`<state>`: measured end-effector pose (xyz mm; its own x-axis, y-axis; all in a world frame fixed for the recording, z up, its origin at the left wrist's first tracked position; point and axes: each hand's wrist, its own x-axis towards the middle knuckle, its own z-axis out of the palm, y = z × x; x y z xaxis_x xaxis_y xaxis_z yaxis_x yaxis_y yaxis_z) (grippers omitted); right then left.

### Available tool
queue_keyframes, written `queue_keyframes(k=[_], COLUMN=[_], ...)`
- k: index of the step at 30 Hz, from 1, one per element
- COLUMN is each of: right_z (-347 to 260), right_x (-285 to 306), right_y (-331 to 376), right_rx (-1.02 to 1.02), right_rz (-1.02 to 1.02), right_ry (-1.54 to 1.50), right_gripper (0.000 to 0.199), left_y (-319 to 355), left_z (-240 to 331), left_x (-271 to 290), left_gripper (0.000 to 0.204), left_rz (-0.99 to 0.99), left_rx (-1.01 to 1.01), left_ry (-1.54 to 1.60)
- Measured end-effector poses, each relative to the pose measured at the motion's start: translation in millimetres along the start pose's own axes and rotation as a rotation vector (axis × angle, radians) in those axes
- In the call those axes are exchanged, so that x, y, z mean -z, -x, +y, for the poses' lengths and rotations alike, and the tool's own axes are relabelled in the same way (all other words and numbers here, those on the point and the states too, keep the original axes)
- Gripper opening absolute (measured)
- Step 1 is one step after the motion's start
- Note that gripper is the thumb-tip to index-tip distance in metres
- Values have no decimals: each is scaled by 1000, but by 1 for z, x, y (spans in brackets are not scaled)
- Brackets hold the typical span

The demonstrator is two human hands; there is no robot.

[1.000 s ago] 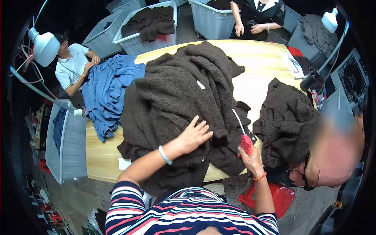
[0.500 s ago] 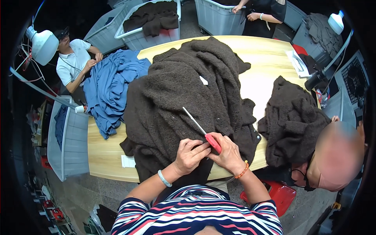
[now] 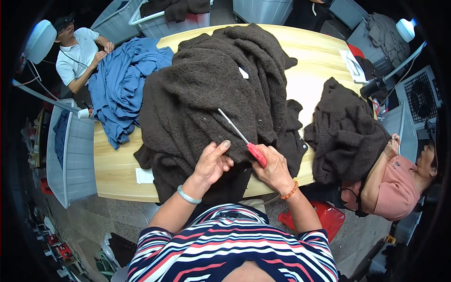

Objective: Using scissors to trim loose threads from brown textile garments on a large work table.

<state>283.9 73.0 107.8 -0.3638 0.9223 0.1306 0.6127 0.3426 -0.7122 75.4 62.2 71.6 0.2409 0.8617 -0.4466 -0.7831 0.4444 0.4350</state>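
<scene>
A large heap of dark brown knitted garments (image 3: 202,94) lies on the table in front of me. My right hand (image 3: 274,170) is closed round the red handle of a tool with a long thin metal shaft (image 3: 235,128); its exact kind is unclear. The shaft points away and to the left, over the knit. My left hand (image 3: 211,164) is raised at the heap's near edge, palm partly turned up. Its thumb stands apart from loosely curled fingers, and nothing shows in them. A small white tag (image 3: 243,73) rests on the heap.
A blue fabric pile (image 3: 124,84) is at left, where a person in white handles it. At right, a person in pink touches another brown knit pile (image 3: 345,131). Grey bins (image 3: 80,155) surround the wooden table (image 3: 314,61). A red stool (image 3: 329,218) stands near my right.
My left hand has come away from the right hand and the knit, turning its palm up. The right hand keeps the red-handled tool. The whole view has shifted slightly.
</scene>
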Motion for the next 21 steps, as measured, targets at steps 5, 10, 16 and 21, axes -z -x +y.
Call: queue_keyframes(k=[5, 10, 16, 21], right_z=[-8, -22, -31, -33], right_x=[13, 48, 43, 46], right_y=[23, 72, 58, 51], right_rx=[-60, -139, -100, -49], right_rz=[-72, -258, -305, -398], right_ry=[129, 272, 292, 304], right_gripper=[30, 26, 23, 26], left_y=[-10, -15, -17, -16], left_z=[-2, -13, -34, -39], left_x=[12, 44, 49, 64], left_gripper=[8, 7, 13, 11], left_rz=[78, 144, 214, 143], left_rx=[-194, -367, -437, -530], left_ry=[-376, -474, -662, -925])
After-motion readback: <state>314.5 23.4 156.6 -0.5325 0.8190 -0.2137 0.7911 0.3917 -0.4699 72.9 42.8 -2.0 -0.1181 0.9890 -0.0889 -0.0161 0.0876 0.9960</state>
